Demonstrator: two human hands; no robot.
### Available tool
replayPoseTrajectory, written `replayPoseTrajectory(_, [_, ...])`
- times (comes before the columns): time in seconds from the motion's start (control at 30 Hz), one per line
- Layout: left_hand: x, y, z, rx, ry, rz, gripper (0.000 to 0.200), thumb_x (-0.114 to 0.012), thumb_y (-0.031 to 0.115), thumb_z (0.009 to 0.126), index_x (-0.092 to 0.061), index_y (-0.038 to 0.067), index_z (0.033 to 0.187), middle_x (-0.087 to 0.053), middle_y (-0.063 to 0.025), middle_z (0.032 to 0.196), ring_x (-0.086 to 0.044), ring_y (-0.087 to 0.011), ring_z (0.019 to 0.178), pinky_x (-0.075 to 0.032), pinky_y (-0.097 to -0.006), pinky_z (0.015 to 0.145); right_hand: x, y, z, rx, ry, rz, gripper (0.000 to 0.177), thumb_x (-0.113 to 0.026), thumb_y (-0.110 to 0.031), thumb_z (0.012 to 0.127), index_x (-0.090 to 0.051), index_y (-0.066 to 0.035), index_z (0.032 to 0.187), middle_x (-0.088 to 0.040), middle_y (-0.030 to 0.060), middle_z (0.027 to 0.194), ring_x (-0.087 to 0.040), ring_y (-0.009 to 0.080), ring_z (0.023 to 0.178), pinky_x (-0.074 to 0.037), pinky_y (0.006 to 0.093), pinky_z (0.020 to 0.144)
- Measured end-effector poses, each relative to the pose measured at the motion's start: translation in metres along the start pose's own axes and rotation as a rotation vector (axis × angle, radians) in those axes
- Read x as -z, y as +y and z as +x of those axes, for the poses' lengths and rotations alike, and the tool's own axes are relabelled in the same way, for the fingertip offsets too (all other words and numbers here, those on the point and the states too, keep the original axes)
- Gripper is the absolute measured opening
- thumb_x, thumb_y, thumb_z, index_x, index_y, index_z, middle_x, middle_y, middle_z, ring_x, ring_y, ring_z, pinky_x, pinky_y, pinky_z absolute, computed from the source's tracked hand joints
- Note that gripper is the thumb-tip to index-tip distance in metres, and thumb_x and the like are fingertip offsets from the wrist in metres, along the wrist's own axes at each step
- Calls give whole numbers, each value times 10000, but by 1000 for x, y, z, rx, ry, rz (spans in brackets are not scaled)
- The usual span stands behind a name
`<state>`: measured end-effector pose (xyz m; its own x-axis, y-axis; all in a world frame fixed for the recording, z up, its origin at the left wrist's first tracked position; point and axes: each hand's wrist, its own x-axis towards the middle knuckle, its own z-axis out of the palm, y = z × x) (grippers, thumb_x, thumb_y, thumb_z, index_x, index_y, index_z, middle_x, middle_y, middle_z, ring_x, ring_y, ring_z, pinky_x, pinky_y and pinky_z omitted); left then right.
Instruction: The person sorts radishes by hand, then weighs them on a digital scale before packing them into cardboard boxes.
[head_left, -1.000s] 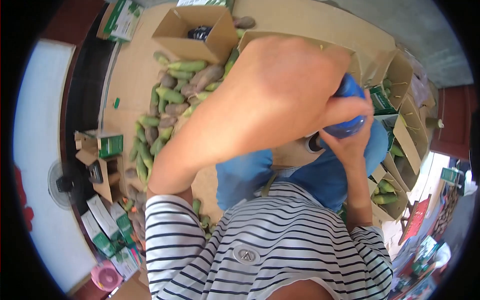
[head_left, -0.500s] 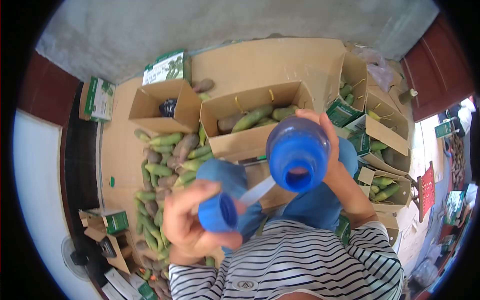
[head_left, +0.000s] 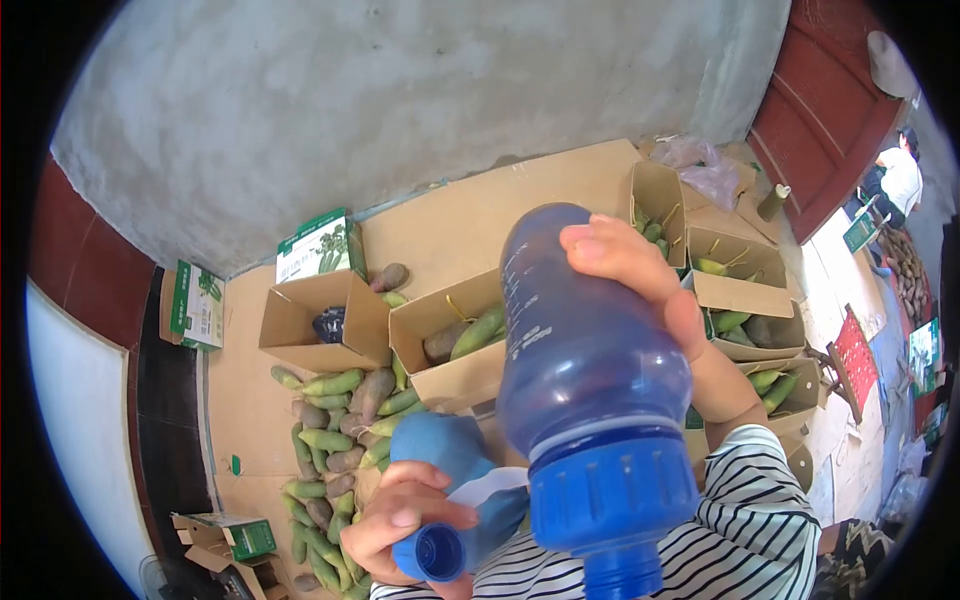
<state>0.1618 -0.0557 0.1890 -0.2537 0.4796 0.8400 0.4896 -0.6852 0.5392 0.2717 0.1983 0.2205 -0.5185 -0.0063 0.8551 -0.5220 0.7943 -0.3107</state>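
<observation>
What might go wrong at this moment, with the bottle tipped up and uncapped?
1. The blue bottle is tilted mouth-down toward the face in the right hand; any liquid inside might spill onto the striped shirt.
2. The blue cap is pinched only by fingertips of the left hand and might drop among the produce below.
</observation>
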Motion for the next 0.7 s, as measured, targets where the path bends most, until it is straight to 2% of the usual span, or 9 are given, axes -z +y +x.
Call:
replayPoseTrajectory(0.1, [1, -3, -3, -33, 12, -79, 711, -747, 416, 735, -399, -6, 1189, -579, -122, 776, -560, -215, 721, -439, -386, 754, 2, 5, 8, 159, 2, -89, 375, -264, -197, 968, -487, 32, 1164, -538, 231, 1194, -526, 366, 1094, -376, 519, 950])
replayPoseTrajectory(0.2, [1, 1, -2, -49, 16, 61, 735, -731, 487, 735, -373, 6, 1160, -617, -109, 680, -593, -202, 602, -446, -354, 667, 3, 5, 20, 252, 13, -105, 375, -273, -194, 963, -489, 43, 1156, -534, 235, 1195, -528, 369, 1084, -383, 517, 934])
replayPoseTrajectory(0.3, [3, 18, -3, 190, 81, -104, 444, -568, 363, 850, -526, 59, 1171, -626, -277, 834, -589, -318, 728, -438, -543, 770, 6, 4, 29, 312, 23, -116, 374, -282, -192, 957, -491, 54, 1147, -531, 239, 1196, -530, 372, 1073, -390, 514, 918])
replayPoseTrajectory(0.4, [-8, 21, 7, 171, 210, -96, 257, -535, 189, 854, -569, -23, 994, -595, -237, 679, -555, -301, 649, -454, -484, 706, 9, 2, 39, 361, 29, -130, 374, -291, -189, 952, -494, 65, 1138, -528, 243, 1197, -532, 375, 1063, -397, 511, 902])
replayPoseTrajectory(0.7, [-4, 20, 11, 329, 231, -346, 207, -486, 129, 845, -577, -52, 889, -600, -237, 703, -555, -302, 686, -461, -435, 727, 19, -6, 69, 484, 51, -148, 377, -319, -181, 936, -500, 98, 1111, -517, 254, 1201, -538, 384, 1032, -418, 503, 853])
